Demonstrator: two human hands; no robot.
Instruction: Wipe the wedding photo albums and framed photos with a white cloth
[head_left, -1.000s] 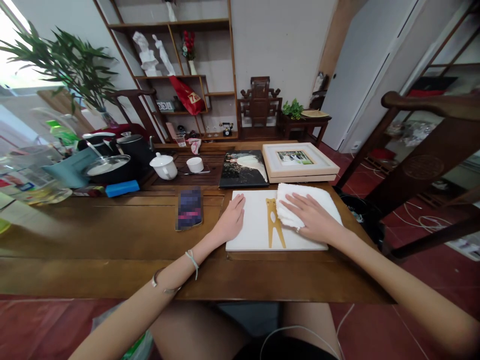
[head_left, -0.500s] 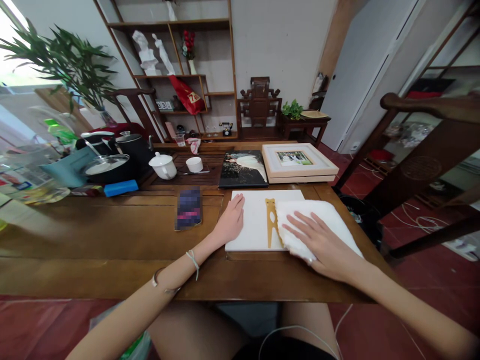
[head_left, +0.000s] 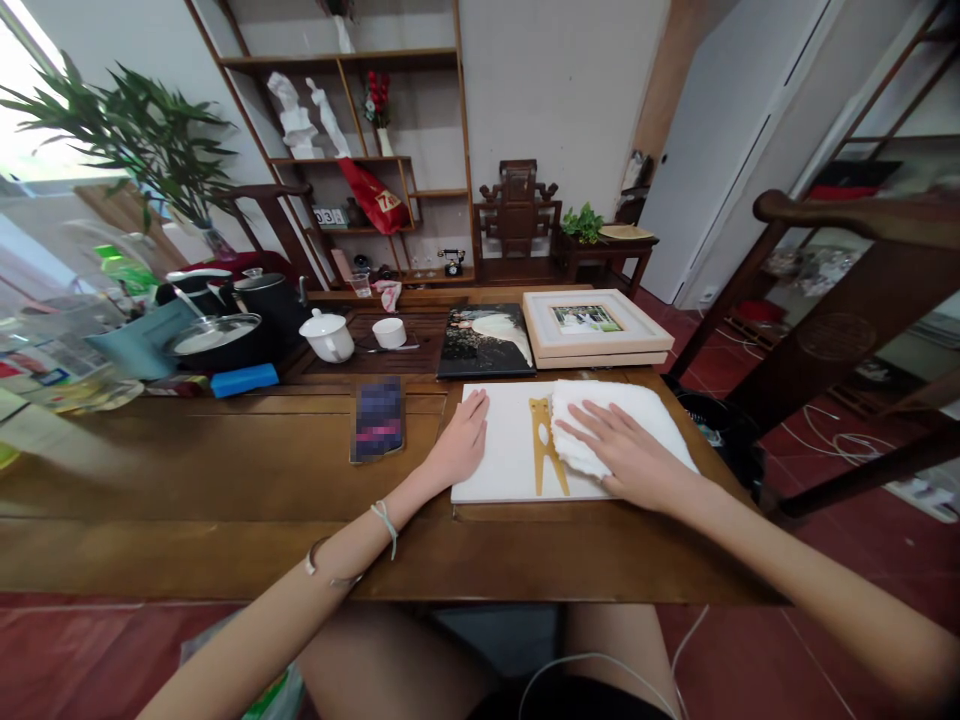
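A white board (head_left: 504, 462) lies at the table's front edge, bearing a yellow-brown cat-like figure (head_left: 541, 425) with long legs. My left hand (head_left: 460, 440) rests flat on the board's left side, fingers stretched out. On the right, a folded white cloth (head_left: 652, 415) covers part of the board and reaches past its right edge. My right hand (head_left: 626, 450) lies flat over the cloth, fingers spread and pressing on it. The cloth's left border touches the figure's upper right side. What lies beneath the cloth is hidden.
Behind the board are a dark photo panel (head_left: 486, 340) and a pale picture frame (head_left: 598, 325). A blurred dark blue booklet (head_left: 377, 420) lies to the left. Farther back stand a white lidded cup (head_left: 327, 338), a small white cup (head_left: 388, 332), a blue block (head_left: 244, 380) and a black kettle (head_left: 264, 300).
My right hand and the cloth have shifted up and slightly left over the board, uncovering the figure's right leg. My left hand has stayed in place.
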